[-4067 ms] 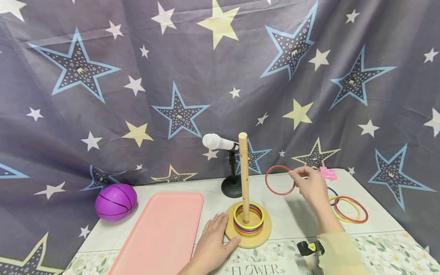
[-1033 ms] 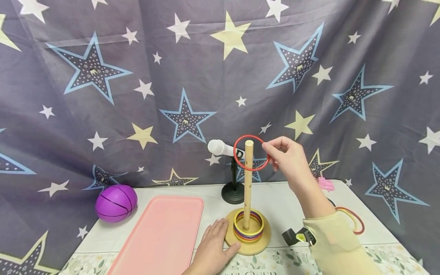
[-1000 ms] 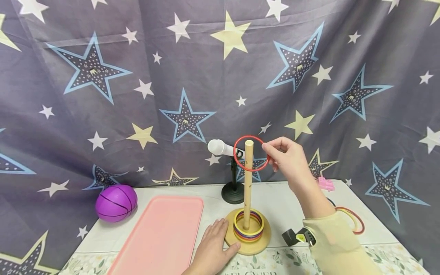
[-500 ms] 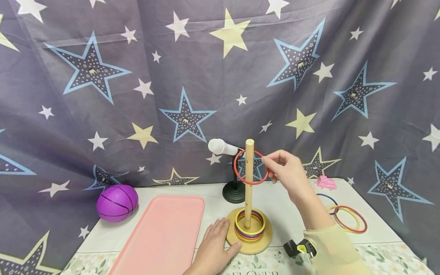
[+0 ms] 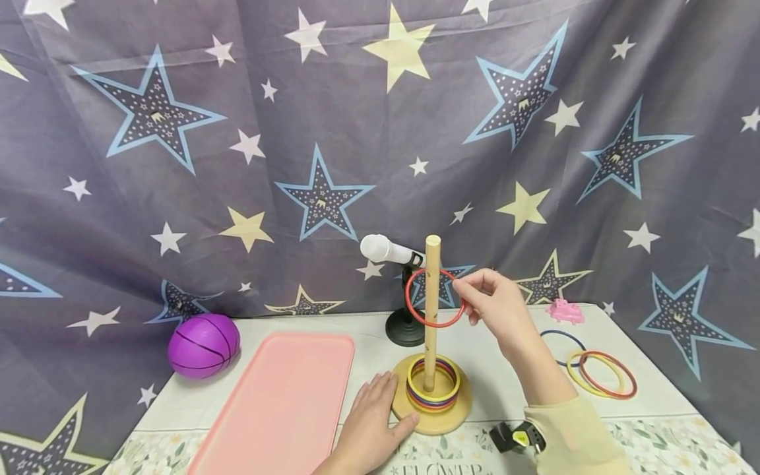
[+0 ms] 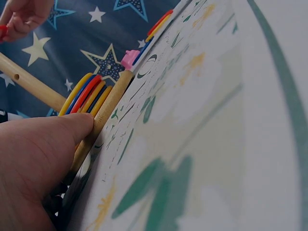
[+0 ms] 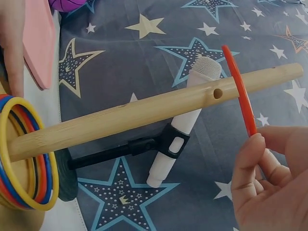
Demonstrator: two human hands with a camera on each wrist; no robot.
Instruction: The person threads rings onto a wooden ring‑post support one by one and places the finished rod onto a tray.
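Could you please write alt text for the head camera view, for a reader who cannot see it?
A right hand pinches a red ring that encircles an upright wooden peg, above stacked rings on its round base, which the left hand touches. Nearby lie a pink tray and purple ball.

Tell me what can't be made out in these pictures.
- Pink toy: head view, too small to identify.
- Stacked rings: exact count unclear, they overlap.
- Left hand: wrist cut by bottom edge.
- Pink tray: near end cut off.
- Red ring: right wrist view, edge-on.

Pink tray (image 5: 279, 402), purple ball (image 5: 204, 345), microphone (image 5: 386, 250) on table (image 5: 510, 369).
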